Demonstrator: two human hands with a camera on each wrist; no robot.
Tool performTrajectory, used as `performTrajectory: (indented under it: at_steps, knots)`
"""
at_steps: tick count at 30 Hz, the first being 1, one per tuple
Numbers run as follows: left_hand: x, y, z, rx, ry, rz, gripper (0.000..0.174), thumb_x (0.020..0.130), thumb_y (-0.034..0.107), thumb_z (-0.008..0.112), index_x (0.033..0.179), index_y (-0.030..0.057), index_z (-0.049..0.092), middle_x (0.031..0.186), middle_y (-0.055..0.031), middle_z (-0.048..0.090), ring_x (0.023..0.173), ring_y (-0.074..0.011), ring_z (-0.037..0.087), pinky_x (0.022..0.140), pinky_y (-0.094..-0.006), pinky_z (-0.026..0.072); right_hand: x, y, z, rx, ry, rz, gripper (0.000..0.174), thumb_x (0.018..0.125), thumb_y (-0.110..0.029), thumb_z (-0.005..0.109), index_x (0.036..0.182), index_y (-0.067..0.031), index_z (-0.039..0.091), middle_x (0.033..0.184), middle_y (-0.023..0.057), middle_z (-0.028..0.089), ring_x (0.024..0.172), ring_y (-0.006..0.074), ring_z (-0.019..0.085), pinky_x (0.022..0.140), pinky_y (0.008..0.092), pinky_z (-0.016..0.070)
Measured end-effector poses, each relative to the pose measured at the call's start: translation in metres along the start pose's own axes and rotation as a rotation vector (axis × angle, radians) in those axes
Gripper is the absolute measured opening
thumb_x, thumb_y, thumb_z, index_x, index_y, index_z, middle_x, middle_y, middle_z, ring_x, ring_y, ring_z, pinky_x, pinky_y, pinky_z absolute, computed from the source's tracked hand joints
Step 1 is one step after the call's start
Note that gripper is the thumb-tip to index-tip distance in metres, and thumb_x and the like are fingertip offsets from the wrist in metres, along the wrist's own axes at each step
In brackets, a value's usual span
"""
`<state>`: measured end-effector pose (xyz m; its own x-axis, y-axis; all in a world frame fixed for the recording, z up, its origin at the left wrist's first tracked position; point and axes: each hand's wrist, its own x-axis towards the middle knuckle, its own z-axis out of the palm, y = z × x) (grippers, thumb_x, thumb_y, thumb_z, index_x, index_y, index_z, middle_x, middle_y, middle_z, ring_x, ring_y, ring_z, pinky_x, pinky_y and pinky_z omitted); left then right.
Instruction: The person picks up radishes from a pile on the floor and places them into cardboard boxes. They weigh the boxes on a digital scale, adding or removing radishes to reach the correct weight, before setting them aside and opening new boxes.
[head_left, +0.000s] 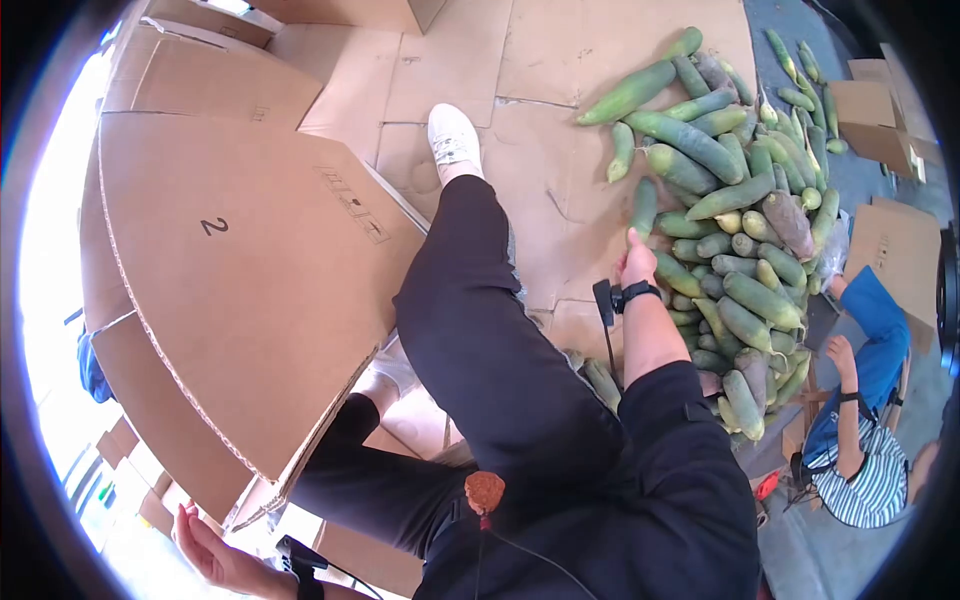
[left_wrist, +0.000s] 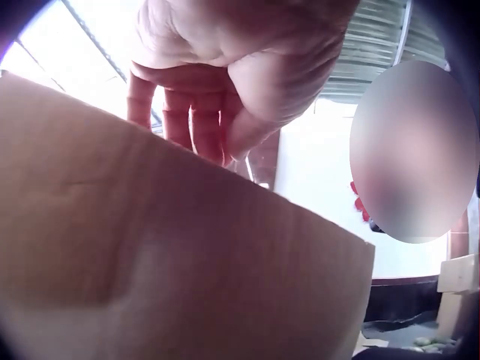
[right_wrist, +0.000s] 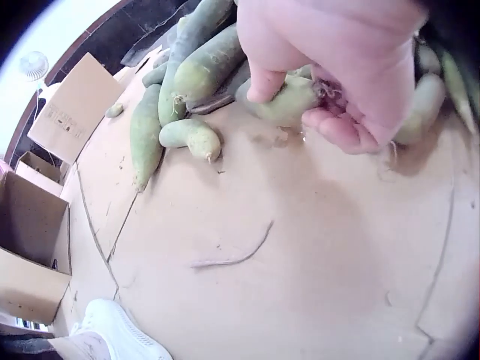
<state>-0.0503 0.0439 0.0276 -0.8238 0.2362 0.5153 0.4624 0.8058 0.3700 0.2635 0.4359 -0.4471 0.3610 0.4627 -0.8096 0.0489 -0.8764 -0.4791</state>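
My right hand (head_left: 637,262) grips one end of a green radish (head_left: 643,205) at the near side of a large heap of green radishes (head_left: 745,325). In the right wrist view, the thumb and fingers of that hand (right_wrist: 341,64) are curled round the end of the radish (right_wrist: 279,103), low over the cardboard. My left hand (head_left: 215,558) is raised beside a big cardboard box (head_left: 260,270) marked 2. In the left wrist view, the loosely bent fingers of the left hand (left_wrist: 225,45) hang behind the edge of a cardboard flap (left_wrist: 172,240), partly hidden by it, with nothing seen in them.
Flattened cardboard (head_left: 540,170) covers the floor under my white shoe (head_left: 455,135). To the right, another person in a striped shirt (head_left: 868,480) sits beside the heap. Open cartons (head_left: 870,125) stand beyond it. A dry root strand (right_wrist: 236,259) lies on the cardboard.
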Motion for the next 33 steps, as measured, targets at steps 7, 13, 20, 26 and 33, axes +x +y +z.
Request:
performTrajectory:
  at_steps: [7,13,20,26,33]
  knots:
    - [-0.019,-0.044,-0.007,0.131,-0.107,-0.169,0.020,0.096,0.014,0.053,0.106,0.0005,0.065,0.103,-0.0067,0.063,0.099,-0.0148,0.057,0.089,-0.0273,0.0451,-0.021,0.031,-0.051,-0.396,-0.157,-0.685,0.044,0.076,-0.011,0.074,0.112,-0.0017,0.051,0.084,0.0098,0.060,0.071,0.0163,0.058,0.063,0.0309,0.0491]
    - [-0.028,-0.070,-0.004,-0.078,-0.103,-0.216,0.024,0.099,0.016,0.049,0.104,-0.0007,0.064,0.102,-0.0067,0.063,0.099,-0.0151,0.058,0.092,-0.0283,0.0434,-0.150,-0.042,-0.054,-0.412,-0.316,-0.981,0.047,0.072,-0.003,0.072,0.113,-0.0012,0.050,0.094,0.0091,0.060,0.086,0.0167,0.056,0.079,0.0302,0.0464]
    - [-0.023,-0.056,0.002,-0.198,-0.133,-0.132,0.023,0.098,0.012,0.047,0.098,-0.0018,0.065,0.093,-0.0077,0.063,0.091,-0.0161,0.058,0.085,-0.0297,0.0442,-0.288,-0.128,-0.043,-0.266,-0.525,-1.322,0.046,0.075,-0.001,0.071,0.116,-0.0022,0.051,0.100,0.0055,0.059,0.091,0.0132,0.055,0.083,0.0276,0.0461]
    - [-0.021,-0.051,0.002,-0.197,-0.095,-0.092,0.020,0.096,0.009,0.050,0.096,-0.0013,0.066,0.091,-0.0077,0.064,0.086,-0.0156,0.060,0.078,-0.0272,0.0452,-0.436,-0.159,-0.027,-0.200,-0.872,-1.492,0.043,0.077,0.000,0.070,0.117,-0.0015,0.053,0.103,0.0059,0.062,0.094,0.0130,0.059,0.084,0.0279,0.0476]
    - [-0.022,-0.059,0.005,-0.162,-0.108,-0.058,0.024,0.097,0.014,0.049,0.095,-0.0005,0.067,0.085,-0.0065,0.065,0.084,-0.0156,0.059,0.079,-0.0287,0.0443,-0.521,-0.126,0.036,-0.349,-0.856,-2.146,0.031,0.068,-0.022,0.075,0.090,-0.0062,0.059,0.080,0.0095,0.063,0.079,0.0291,0.061,0.070,0.0426,0.0425]
